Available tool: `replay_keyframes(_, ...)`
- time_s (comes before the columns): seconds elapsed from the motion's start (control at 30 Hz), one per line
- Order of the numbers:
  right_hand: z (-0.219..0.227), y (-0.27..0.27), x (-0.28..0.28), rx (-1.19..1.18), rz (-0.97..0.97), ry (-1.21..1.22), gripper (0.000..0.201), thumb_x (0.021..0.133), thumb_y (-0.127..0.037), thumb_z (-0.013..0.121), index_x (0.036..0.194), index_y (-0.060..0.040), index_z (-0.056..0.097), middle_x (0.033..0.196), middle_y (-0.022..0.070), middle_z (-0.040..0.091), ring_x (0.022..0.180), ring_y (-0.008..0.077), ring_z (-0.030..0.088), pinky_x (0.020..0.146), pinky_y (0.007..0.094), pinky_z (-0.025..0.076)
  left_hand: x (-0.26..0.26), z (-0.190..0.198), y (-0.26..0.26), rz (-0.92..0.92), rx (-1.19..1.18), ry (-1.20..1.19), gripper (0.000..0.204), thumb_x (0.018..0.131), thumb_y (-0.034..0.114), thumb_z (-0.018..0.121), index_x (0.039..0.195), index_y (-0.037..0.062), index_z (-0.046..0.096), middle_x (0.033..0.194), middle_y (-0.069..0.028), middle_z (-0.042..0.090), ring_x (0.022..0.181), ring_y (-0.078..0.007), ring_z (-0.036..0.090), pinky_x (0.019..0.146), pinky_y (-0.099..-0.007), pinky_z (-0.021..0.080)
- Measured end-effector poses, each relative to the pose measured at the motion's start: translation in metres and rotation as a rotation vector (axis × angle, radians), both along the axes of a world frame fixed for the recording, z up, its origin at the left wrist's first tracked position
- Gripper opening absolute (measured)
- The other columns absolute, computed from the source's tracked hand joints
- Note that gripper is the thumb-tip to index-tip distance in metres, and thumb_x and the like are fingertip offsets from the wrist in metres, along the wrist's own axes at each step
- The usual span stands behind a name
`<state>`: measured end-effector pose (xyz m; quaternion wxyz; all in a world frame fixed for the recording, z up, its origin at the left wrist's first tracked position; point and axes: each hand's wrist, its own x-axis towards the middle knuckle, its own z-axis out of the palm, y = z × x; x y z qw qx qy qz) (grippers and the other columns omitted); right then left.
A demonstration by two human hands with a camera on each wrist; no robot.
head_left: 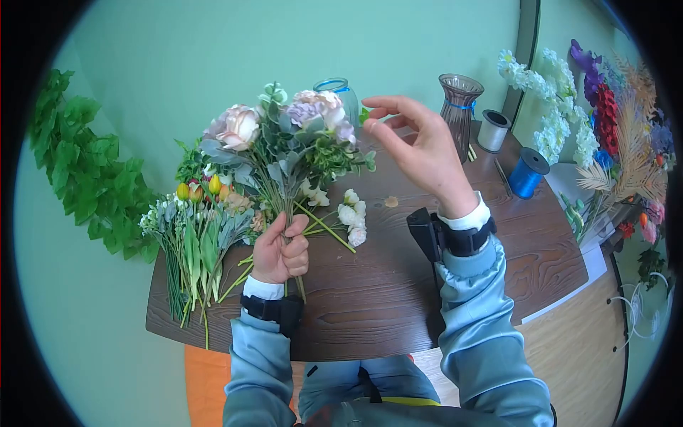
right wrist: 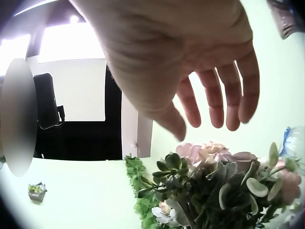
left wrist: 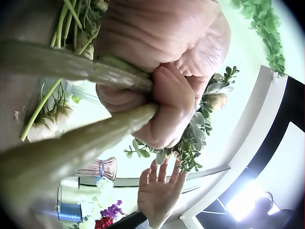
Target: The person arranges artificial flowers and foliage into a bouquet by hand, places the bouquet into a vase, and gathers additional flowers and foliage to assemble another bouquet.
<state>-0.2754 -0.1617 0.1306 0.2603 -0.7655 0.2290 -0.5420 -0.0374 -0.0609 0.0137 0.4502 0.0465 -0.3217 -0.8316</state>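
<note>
My left hand (head_left: pixel 282 250) grips the stems of a bouquet of artificial flowers (head_left: pixel 238 129), upright above the table. Pale pink and lilac blooms sit among grey-green leaves. Two thick green stems (left wrist: pixel 109 125) come out below the curled fingers in the left wrist view. My right hand (head_left: pixel 421 146) is raised to the right of the blooms and holds nothing. Its fingers (right wrist: pixel 217 102) hang loosely extended over the flower heads in the right wrist view, apart from them. White flowers (head_left: pixel 351 215) on green stems lie on the table beside the bouquet.
On the dark wooden table (head_left: pixel 370 299), tulips and other loose stems (head_left: pixel 196 249) lie at the left. A glass jar (head_left: pixel 345 99), a ribbed vase (head_left: pixel 459 107), a white spool (head_left: pixel 493 132) and a blue ribbon spool (head_left: pixel 528 174) stand behind. More artificial flowers (head_left: pixel 605 121) are at the right.
</note>
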Motion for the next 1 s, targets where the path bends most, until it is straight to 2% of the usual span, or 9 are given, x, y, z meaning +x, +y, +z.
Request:
replay_keyframes(0.03,0.001,0.004,0.000,0.068,0.087,0.023,0.035,0.079,-0.014,0.064,0.113,-0.0102,0.058,0.095,0.0035,0.059,0.081,0.0105,0.056,0.067,0.0252,0.049,0.000,0.000,0.000,0.001,-0.013,0.019,0.033,0.096,0.043,0.022,0.080,0.0150,0.029,0.050,0.0040,0.019,0.037,-0.0068,0.014,0.037,-0.0233,0.013)
replay_keyframes(0.2,-0.005,0.012,0.009,-0.012,0.214,0.173,0.056,0.075,-0.014,0.069,0.126,-0.0166,0.047,0.106,0.0049,0.053,0.090,0.0123,0.052,0.072,0.0272,0.048,-0.001,0.001,0.002,-0.001,-0.010,0.054,0.033,0.095,0.044,0.023,0.080,0.0148,0.029,0.049,0.0040,0.019,0.036,-0.0070,0.013,0.036,-0.0234,0.012)
replay_keyframes(0.33,-0.005,0.007,0.009,0.060,0.195,0.190,0.051,0.077,-0.008,0.065,0.125,-0.0156,0.048,0.105,0.0053,0.054,0.089,0.0119,0.052,0.070,0.0266,0.048,-0.001,0.000,0.001,-0.012,-0.063,0.111,0.033,0.095,0.044,0.025,0.079,0.0150,0.028,0.048,0.0041,0.019,0.036,-0.0068,0.013,0.035,-0.0233,0.012)
replay_keyframes(0.43,-0.005,-0.001,0.008,0.149,0.107,0.065,0.048,0.078,-0.005,0.062,0.123,-0.0126,0.049,0.104,0.0062,0.056,0.087,0.0115,0.053,0.070,0.0260,0.048,0.001,0.000,0.001,-0.021,-0.098,0.126,0.032,0.094,0.044,0.027,0.079,0.0151,0.028,0.048,0.0040,0.018,0.036,-0.0067,0.013,0.035,-0.0233,0.012)
replay_keyframes(0.5,-0.012,-0.004,0.014,-0.007,0.115,-0.028,0.043,0.076,-0.009,0.062,0.118,-0.0108,0.053,0.097,0.0076,0.060,0.081,0.0170,0.057,0.065,0.0287,0.048,0.000,0.000,0.001,-0.028,-0.114,0.119,0.032,0.094,0.043,0.027,0.079,0.0152,0.028,0.048,0.0039,0.018,0.036,-0.0068,0.013,0.036,-0.0234,0.012)
replay_keyframes(0.6,-0.016,0.001,0.018,-0.021,0.160,0.045,0.040,0.076,-0.009,0.062,0.115,-0.0092,0.055,0.094,0.0081,0.062,0.078,0.0177,0.059,0.066,0.0284,0.048,-0.002,0.001,0.002,-0.028,-0.092,0.036,0.032,0.095,0.043,0.027,0.079,0.0151,0.028,0.049,0.0039,0.018,0.036,-0.0069,0.013,0.036,-0.0237,0.012)
replay_keyframes(0.77,-0.012,-0.005,0.013,0.092,0.052,-0.170,0.015,0.082,-0.006,0.058,0.095,-0.0042,0.065,0.078,0.0037,0.065,0.057,0.0060,0.057,0.050,0.0203,0.045,-0.004,0.003,0.003,0.051,-0.054,-0.040,0.031,0.095,0.041,0.026,0.079,0.0147,0.029,0.049,0.0038,0.018,0.037,-0.0074,0.014,0.036,-0.0236,0.012)
replay_keyframes(0.9,-0.002,0.002,0.009,-0.020,-0.091,-0.304,0.013,0.081,-0.003,0.058,0.093,-0.0025,0.064,0.081,0.0027,0.064,0.059,0.0062,0.057,0.052,0.0179,0.043,-0.006,0.002,-0.002,0.193,-0.003,-0.119,0.031,0.096,0.040,0.026,0.079,0.0151,0.032,0.050,0.0053,0.018,0.038,-0.0060,0.015,0.037,-0.0228,0.013)
replay_keyframes(1.0,0.002,0.021,0.014,-0.063,-0.010,-0.273,0.013,0.080,-0.003,0.059,0.092,-0.0026,0.064,0.080,0.0023,0.063,0.057,0.0053,0.055,0.051,0.0183,0.042,-0.009,0.001,-0.003,0.286,0.029,-0.189,0.030,0.097,0.040,0.028,0.079,0.0159,0.034,0.051,0.0070,0.019,0.039,-0.0035,0.015,0.037,-0.0214,0.013)
